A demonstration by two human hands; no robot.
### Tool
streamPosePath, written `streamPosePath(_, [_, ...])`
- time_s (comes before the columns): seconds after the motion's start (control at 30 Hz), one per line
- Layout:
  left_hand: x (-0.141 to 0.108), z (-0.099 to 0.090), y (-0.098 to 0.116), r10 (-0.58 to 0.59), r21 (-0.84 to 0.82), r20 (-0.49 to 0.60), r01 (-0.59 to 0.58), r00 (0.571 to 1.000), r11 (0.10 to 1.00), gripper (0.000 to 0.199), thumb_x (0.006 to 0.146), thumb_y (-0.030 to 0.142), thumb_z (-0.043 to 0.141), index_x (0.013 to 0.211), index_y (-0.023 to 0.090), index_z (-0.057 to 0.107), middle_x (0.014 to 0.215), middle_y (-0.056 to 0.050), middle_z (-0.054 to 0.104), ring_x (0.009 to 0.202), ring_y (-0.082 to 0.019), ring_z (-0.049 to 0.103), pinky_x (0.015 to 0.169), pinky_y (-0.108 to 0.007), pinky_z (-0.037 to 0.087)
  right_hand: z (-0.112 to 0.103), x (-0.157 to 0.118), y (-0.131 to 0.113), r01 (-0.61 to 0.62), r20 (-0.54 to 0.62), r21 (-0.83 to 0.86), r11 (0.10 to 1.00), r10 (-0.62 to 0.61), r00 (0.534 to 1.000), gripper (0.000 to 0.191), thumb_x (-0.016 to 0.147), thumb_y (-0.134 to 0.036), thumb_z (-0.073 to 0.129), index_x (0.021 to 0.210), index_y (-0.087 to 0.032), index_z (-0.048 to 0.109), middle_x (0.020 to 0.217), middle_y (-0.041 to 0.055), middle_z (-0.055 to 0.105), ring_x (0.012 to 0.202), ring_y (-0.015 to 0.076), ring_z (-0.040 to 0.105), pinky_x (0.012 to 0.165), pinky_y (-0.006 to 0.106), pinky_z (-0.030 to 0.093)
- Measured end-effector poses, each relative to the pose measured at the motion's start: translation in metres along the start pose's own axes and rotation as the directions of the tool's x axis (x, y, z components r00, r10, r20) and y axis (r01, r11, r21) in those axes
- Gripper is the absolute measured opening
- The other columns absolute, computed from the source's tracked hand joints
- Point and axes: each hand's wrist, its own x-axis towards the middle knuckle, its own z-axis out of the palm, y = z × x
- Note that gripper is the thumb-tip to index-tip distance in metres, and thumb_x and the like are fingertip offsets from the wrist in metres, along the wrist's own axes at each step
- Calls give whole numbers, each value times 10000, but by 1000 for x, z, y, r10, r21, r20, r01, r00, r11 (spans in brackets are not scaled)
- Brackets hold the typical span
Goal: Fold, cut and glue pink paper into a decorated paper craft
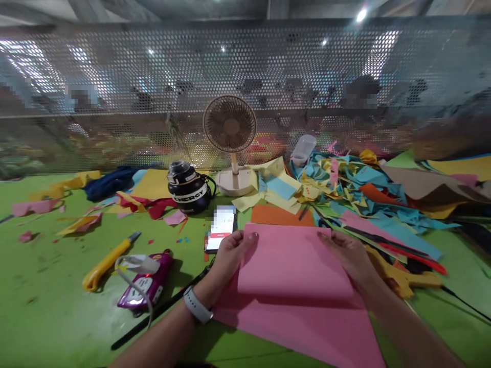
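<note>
A sheet of pink paper [291, 271] is pinched at two corners between my hands. Its upper part curls over toward me, and the lower part spreads flat on the green table. My left hand [229, 253] grips the left corner, thumb on top; a white watch band is on that wrist. On the opposite corner, my right hand [353, 255] has its thumb pressed on the paper and its fingers behind. Orange paper [283, 214] lies just beyond the pink edge. A lit phone [221, 222] rests next to my left hand.
To the left lie a yellow utility knife [109, 263] and a purple device [148, 286] with a cable. A black bottle [190, 191] and a small fan [230, 125] stand behind. Paper scraps [345, 174] heap at back right; a yellow-handled tool [410, 278] lies beside my right forearm.
</note>
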Motion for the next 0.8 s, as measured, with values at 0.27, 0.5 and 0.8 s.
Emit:
streamPosePath(0.27, [16, -12, -5, 27, 407, 38, -40, 999, 913, 364, 634, 501, 705, 654, 165, 567, 608, -4, 592, 577, -148, 547, 524, -249, 398, -4, 12, 10, 98, 32, -241, 966, -93, 995, 514, 632, -633, 639, 511, -216, 363, 506, -51, 336, 508, 104, 319, 470, 253, 239])
streamPosePath(0.5, [23, -8, 5, 121, 937, 167, -195, 979, 290, 328, 768, 292, 509, 512, 211, 322, 477, 66, 311, 504, -112, 349, 494, -258, 202, -7, 22, 12, 190, 112, -649, 737, -154, 982, 438, 708, -529, 536, 502, -220, 305, 504, -44, 310, 507, 118, 317, 498, 267, 222])
streamPosePath(0.8, [36, -3, 10, 131, 986, 149, -157, 980, 55, 285, 786, 265, 489, 523, 214, 391, 474, 25, 418, 488, -147, 430, 493, -280, 180, 5, 36, 5, 204, 129, -753, 626, -163, 978, 377, 732, -378, 584, 500, -216, 334, 492, -37, 392, 489, 118, 338, 498, 275, 177])
